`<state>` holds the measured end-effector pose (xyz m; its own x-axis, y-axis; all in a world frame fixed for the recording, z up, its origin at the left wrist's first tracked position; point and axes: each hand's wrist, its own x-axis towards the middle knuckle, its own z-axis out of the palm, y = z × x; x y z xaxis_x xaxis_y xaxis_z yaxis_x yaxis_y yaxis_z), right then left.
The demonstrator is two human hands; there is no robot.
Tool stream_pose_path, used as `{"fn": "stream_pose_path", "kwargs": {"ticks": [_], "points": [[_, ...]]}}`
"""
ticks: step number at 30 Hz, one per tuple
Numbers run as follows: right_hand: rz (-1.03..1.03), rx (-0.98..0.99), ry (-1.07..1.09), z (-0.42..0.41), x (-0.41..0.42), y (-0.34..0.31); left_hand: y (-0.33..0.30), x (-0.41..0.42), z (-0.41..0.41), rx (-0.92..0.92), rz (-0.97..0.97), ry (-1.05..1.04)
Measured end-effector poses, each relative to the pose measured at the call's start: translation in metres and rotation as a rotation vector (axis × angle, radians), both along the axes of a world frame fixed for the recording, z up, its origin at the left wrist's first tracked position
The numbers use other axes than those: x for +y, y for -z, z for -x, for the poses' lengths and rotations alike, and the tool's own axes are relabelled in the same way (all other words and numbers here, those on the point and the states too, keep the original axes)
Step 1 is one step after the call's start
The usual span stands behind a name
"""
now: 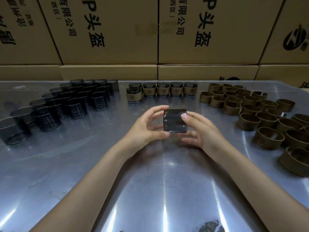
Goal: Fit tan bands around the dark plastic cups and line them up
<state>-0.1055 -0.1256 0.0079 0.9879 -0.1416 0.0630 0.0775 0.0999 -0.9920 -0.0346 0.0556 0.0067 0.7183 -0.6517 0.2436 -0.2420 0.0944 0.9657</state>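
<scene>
Flanking hands (173,128): bare cups (75,99), bands (250,111)

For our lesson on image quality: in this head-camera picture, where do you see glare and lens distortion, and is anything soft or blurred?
Head view: bright streaks of glare run across the shiny metal table near the bottom edge; wide-angle distortion tilts the cardboard boxes outward; the far bare cups and the box print look slightly soft; the held cup between left hand and right hand is fairly sharp.

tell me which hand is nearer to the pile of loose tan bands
Right. The right hand holds the dark cup at mid-table, on the side facing the loose tan bands. The left hand grips the cup's other side, farther from them.
</scene>
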Motion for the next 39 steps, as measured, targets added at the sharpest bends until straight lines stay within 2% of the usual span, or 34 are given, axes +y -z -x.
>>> {"fn": "stream_pose_path", "kwargs": {"ticks": [3, 5, 8, 12, 16, 20, 24, 26, 29, 33, 36, 39], "points": [[-0.075, -0.083, -0.056, 0.0, -0.004, 0.003, -0.003, 0.001, 0.002, 0.164, -0.013, 0.018], [-0.046, -0.136, -0.086, 0.0, -0.005, 0.005, -0.007, 0.0, 0.003, 0.256, -0.074, -0.031], [-0.002, -0.165, -0.135, 0.001, -0.004, 0.006, -0.007, -0.001, 0.002, 0.243, -0.132, -0.1], [-0.046, -0.14, -0.157, -0.001, -0.003, 0.005, -0.004, 0.002, 0.002, 0.246, -0.037, -0.089], [-0.014, 0.007, -0.06, -0.002, -0.005, 0.002, 0.001, 0.0, 0.001, 0.1, 0.058, -0.057], [0.03, 0.113, -0.042, -0.004, -0.006, 0.002, 0.001, -0.003, 0.003, 0.025, 0.055, -0.007], [0.001, 0.057, 0.007, -0.004, -0.003, 0.004, 0.002, -0.004, 0.004, 0.025, 0.034, 0.002], [-0.029, -0.048, 0.018, -0.003, -0.004, 0.006, 0.002, -0.004, 0.004, 0.1, -0.015, -0.012], [0.1, -0.2, 0.066, -0.001, -0.003, 0.005, -0.004, -0.006, 0.006, 0.242, -0.136, -0.122], [0.147, -0.261, 0.05, 0.001, -0.003, 0.006, -0.007, -0.008, 0.01, 0.241, -0.245, -0.156], [0.195, -0.232, 0.04, -0.001, 0.0, 0.008, -0.004, -0.009, 0.013, 0.256, -0.146, -0.202], [0.42, -0.233, 0.137, -0.003, 0.006, 0.008, 0.0, -0.012, 0.014, 0.202, -0.035, -0.26]]}}
